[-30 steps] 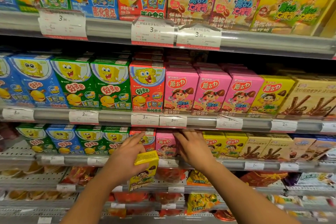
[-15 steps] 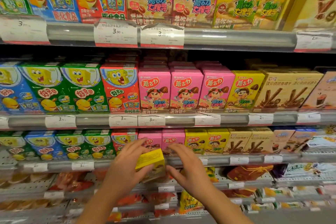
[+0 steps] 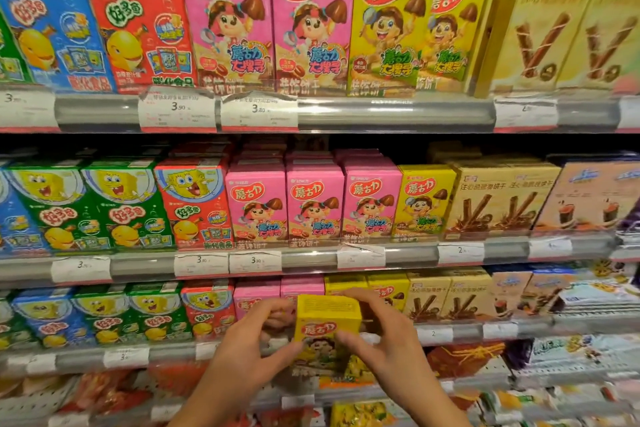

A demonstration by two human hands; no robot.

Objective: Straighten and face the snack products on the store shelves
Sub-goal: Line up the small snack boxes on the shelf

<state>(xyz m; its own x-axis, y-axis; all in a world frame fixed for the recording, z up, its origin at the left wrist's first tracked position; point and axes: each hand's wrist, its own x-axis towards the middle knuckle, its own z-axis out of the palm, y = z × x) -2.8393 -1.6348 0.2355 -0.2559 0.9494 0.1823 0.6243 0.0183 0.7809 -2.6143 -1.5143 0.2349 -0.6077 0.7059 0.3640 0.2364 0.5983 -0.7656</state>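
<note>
shelves (image 3: 394, 114) of snack boxes fill the view. left hand (image 3: 242, 354) and right hand (image 3: 388, 340) both pinch one small yellow box (image 3: 325, 326) with curled fingers, upright, before the lower shelf.

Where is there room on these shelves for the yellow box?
Only the dark strip above the pink boxes, under the top shelf rail, looks bare. Every row is packed side to side. The spot behind the yellow box is hidden.

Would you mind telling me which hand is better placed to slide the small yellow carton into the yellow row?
Right hand, probably: it grips the small yellow carton on the side nearest the yellow row; the left hand sits before pink boxes.
</note>
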